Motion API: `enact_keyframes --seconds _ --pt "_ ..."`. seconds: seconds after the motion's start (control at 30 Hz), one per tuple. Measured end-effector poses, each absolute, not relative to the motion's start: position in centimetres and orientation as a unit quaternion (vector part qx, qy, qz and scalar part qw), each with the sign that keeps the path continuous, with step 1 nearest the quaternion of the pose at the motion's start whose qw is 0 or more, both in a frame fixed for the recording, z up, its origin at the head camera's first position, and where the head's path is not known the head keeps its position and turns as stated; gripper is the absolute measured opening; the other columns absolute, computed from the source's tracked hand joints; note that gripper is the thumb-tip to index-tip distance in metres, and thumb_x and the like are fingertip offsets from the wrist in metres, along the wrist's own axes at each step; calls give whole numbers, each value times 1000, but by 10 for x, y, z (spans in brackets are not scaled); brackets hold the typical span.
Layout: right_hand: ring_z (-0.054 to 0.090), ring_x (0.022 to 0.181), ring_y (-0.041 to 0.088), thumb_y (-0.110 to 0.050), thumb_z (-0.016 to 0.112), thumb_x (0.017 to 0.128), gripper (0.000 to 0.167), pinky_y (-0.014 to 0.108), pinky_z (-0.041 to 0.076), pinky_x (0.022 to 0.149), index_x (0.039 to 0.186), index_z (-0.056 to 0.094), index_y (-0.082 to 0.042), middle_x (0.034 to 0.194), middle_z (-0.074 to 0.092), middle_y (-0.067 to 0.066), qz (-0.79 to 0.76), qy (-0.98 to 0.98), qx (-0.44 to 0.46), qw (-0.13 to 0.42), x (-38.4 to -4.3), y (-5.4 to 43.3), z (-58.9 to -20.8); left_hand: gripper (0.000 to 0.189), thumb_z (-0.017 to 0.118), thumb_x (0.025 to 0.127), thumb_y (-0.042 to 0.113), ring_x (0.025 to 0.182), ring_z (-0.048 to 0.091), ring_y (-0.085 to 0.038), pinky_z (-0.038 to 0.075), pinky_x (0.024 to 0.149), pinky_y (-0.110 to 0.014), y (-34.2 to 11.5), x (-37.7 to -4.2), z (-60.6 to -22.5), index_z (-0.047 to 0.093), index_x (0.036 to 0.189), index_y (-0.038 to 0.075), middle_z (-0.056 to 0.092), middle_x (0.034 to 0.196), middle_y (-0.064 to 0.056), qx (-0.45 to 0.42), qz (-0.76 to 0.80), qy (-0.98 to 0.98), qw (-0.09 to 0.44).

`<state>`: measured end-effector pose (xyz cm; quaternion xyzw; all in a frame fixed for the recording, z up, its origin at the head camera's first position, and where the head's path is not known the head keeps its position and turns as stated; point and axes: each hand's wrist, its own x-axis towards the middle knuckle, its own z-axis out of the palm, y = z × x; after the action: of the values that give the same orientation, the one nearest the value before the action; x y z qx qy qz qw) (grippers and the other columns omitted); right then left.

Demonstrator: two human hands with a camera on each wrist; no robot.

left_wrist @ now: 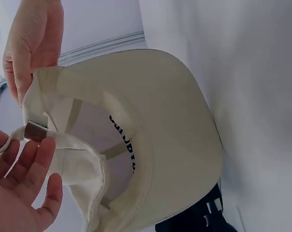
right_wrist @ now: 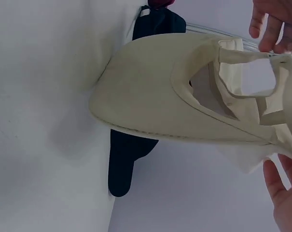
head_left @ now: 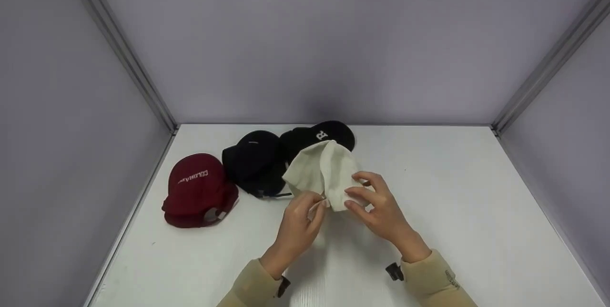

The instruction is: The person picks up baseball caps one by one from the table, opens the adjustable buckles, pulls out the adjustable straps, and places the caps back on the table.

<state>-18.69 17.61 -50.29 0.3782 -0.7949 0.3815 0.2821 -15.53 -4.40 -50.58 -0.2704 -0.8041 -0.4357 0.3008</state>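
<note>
A cream baseball cap (head_left: 314, 168) stands between the two hands, crown up, its brim tip close to the table in the wrist views. Its back strap carries a metal buckle (left_wrist: 35, 131). The left hand (head_left: 300, 221) pinches the strap by that buckle, fingertips together in the head view. On the cap's other side the right hand (head_left: 383, 211) holds the fabric with curved, spread fingers. Dark lettering (left_wrist: 124, 142) shows through inside the crown. In the right wrist view the brim's underside (right_wrist: 136, 92) faces the camera.
A maroon cap (head_left: 193, 192) with white lettering lies on the white table (head_left: 457, 211) at the left. Beside it is a black cap (head_left: 257, 159), and another black cap (head_left: 336, 133) with a white letter sits behind the cream one. Grey panels (head_left: 305, 45) enclose the table.
</note>
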Motion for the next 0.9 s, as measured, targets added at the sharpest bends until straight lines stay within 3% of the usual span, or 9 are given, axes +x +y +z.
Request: enact_keyframes --seconds 0.2,0.57,0.8,0.9 --pt "52 115 32 -23 77 87 25 33 48 88 109 71 -12 127 53 18 418 -779 399 243 -187 174 -503 7 62 96 4 82 63 -9 53 74 -29 -42 -152 -501 62 91 9 64 87 3 -274 -467 -784 302" --pt "51 122 38 -6 80 81 27 28 46 96 106 71 -9 120 57 14 429 -765 413 245 -183 166 -497 6 59 98 6 90 63 -11 52 82 -29 -39 -153 -496 64 95 7 65 95 0 -292 -497 -758 305" --pt "57 104 49 16 77 72 24 25 54 79 90 68 5 109 57 28 472 -751 407 220 -162 151 -461 7 59 98 6 90 65 -13 53 80 -30 -36 -152 -494 65 97 6 67 96 -1 -288 -505 -757 297" --pt "58 104 49 17 76 73 21 27 56 73 87 67 4 110 56 30 476 -752 406 209 -162 151 -461 6 58 98 6 91 65 -13 53 81 -29 -35 -151 -494 65 98 6 67 97 -1 -295 -508 -754 294"
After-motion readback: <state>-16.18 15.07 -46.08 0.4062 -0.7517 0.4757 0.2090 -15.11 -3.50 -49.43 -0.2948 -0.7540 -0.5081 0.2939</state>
